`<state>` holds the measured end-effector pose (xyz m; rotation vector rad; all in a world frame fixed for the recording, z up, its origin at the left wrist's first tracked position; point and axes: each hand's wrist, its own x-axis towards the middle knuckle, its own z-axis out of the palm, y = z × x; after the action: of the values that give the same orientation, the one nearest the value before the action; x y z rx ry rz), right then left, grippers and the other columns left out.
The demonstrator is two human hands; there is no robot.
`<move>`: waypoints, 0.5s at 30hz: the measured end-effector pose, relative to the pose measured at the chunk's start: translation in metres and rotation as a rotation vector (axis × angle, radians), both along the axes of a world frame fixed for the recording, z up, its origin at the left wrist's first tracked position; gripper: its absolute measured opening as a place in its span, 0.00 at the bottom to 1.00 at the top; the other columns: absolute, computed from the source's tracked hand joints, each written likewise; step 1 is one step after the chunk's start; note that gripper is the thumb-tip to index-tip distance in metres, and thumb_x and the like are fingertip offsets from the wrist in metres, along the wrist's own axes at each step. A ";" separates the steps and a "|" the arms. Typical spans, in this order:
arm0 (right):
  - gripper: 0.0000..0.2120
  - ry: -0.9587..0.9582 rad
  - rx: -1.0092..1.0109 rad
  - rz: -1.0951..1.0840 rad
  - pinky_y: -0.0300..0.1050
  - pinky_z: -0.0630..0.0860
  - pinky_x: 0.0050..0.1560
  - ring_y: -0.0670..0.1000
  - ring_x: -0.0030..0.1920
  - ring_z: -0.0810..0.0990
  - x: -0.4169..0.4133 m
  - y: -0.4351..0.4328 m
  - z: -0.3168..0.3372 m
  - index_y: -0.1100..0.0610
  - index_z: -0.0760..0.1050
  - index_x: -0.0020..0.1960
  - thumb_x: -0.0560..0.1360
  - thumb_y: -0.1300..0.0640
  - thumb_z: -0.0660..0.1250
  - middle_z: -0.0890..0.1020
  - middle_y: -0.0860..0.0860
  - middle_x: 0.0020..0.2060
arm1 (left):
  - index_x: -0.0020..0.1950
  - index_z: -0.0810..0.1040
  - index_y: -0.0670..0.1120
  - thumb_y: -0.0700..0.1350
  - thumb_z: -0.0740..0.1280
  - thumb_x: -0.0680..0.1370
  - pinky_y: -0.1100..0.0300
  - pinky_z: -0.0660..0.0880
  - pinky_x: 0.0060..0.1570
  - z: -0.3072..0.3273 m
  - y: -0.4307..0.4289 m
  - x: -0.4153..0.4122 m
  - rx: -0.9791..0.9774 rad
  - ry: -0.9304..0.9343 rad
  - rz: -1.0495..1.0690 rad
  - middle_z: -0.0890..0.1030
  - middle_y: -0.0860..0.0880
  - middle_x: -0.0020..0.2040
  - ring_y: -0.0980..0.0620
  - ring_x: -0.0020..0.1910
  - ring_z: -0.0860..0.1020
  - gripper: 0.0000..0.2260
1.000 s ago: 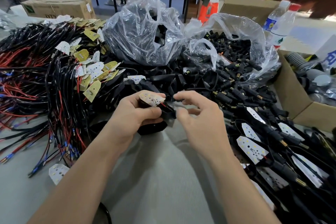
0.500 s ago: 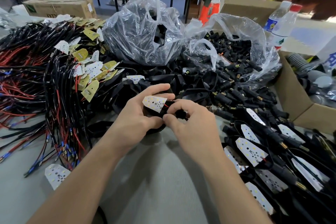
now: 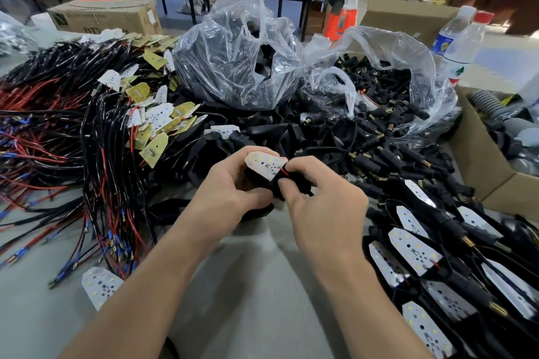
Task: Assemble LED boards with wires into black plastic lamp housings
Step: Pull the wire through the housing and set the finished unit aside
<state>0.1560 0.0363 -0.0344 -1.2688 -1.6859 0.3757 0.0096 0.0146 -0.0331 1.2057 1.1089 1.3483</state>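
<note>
Both hands meet low over the grey table (image 3: 248, 294), just in front of the heap of loose black parts. Left hand (image 3: 227, 195) curls round the black housing (image 3: 258, 180), thumb across its near side, cradling it as a steady bed while the LED board (image 3: 264, 165) lies on top, white face up. Right hand (image 3: 323, 210) pinches the black stem beside the red wire (image 3: 285, 171) at the board's right end, probably to draw slack through so the board can seat (fingers hide the housing's mouth). Its long axis runs left to right, dipping slightly toward the right hand; the wired end points right, the free end left. Finished lamps (image 3: 408, 251) lie apart, further right.
</note>
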 end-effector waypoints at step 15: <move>0.11 -0.552 -0.126 0.102 0.47 0.62 0.44 0.52 0.47 0.77 0.002 0.006 0.009 0.51 0.78 0.43 0.80 0.52 0.60 0.80 0.47 0.43 | 0.64 0.81 0.49 0.30 0.68 0.78 0.55 0.83 0.49 -0.004 0.002 -0.002 -0.024 -0.011 0.056 0.86 0.40 0.52 0.46 0.47 0.84 0.19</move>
<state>0.1584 0.0420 -0.0254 -1.4720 -2.2243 0.2005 0.0080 0.0170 -0.0375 1.1561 1.1556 1.3784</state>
